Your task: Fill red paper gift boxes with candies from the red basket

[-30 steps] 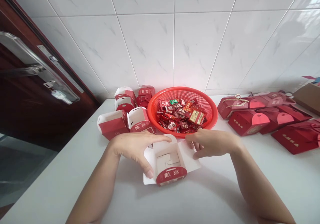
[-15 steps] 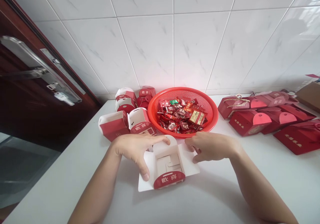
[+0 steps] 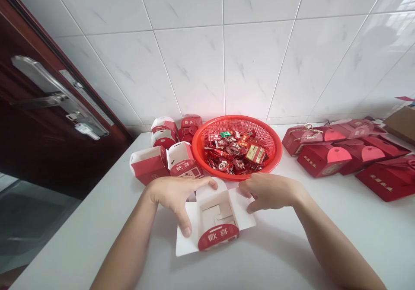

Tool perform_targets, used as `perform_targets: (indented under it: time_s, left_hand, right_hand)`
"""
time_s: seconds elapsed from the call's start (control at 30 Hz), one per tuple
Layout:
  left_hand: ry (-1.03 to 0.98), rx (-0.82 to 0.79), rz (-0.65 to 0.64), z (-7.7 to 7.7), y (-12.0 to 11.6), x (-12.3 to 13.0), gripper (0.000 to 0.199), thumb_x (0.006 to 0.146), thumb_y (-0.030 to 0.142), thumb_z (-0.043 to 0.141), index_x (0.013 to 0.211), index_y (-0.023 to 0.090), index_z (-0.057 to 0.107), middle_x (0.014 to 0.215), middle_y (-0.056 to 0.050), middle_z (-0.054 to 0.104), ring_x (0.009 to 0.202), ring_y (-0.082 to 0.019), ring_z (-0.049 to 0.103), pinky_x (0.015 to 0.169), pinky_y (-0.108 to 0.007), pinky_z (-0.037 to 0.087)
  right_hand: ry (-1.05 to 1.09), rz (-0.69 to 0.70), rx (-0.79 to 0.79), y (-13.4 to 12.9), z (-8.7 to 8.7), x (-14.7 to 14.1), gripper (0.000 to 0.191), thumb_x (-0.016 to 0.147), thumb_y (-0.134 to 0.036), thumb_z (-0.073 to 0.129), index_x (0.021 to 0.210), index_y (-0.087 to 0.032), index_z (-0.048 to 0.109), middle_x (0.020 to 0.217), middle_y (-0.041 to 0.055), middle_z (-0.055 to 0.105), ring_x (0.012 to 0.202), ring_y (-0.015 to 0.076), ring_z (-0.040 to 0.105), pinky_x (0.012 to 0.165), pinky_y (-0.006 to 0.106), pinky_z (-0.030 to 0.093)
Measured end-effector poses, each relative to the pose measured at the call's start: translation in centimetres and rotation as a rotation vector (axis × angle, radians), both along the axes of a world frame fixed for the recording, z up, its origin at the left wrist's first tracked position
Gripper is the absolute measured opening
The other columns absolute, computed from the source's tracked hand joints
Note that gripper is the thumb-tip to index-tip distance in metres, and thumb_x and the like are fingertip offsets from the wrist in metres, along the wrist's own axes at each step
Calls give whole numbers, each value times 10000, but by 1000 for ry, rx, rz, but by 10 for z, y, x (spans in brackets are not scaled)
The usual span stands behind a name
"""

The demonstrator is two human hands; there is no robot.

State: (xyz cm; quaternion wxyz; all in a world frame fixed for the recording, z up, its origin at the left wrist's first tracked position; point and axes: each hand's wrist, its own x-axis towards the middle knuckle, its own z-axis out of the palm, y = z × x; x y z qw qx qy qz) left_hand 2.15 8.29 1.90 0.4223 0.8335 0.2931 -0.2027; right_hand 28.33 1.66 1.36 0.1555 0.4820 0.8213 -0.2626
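Note:
A small candy box (image 3: pixel 216 212) stands on the table in front of me, its white flaps folded outward and its inside bare. Red with pale lettering, its near flap curves upward. My left hand (image 3: pixel 177 195) spreads over the box's left side, thumb resting on the left flap and a fingertip at the far flap. On the other side, my right hand (image 3: pixel 269 190) touches the right flap with bent fingers, thumb apart from them. Just beyond both hands sits a red plastic basket (image 3: pixel 275 151) of wrapped candies (image 3: pixel 231 149).
Several opened red-and-white boxes (image 3: pixel 151 164) stand left of the basket. Closed red boxes (image 3: pixel 324 158) line the right side, near a brown carton (image 3: pixel 402 123). A tiled wall (image 3: pixel 191 69) rises behind the white table (image 3: pixel 106 221); a door with a handle (image 3: pixel 48 100) is at left.
The view has tilted and shifted slightly. Both hands keep nearly the same pose at the box, whose side flaps lie a little lower in view.

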Motion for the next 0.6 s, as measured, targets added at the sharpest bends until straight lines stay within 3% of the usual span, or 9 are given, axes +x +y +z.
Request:
perform_targets:
  time_s: [0.23,0.4,0.6]
  left_hand:
    - [32,45,13,1,-2,-1,1085,511,523,897,1448,311,392,1402,-38,579,1221,-321,593,929,-325,518]
    - [65,152,20,-3,-3,-1,1165,505,526,900,1516,361,345,1506,-42,506,1316,-358,515,948,-345,509]
    - [24,136,28,-4,-3,1,1131,506,510,897,1493,340,370,1496,-49,516,1273,-348,559,978,-355,493]
  right_hand:
    - [0,-21,28,-2,0,0,196,863,-335,693,973,-175,668,961,75,682,862,242,636,568,278,336]
    - [27,-94,41,-6,6,5,247,845,-364,700,999,-173,676,925,68,668,829,234,623,571,279,332]
    - [9,-107,46,-6,10,7,277,855,-413,703,964,-161,661,916,63,643,790,216,594,548,280,310]
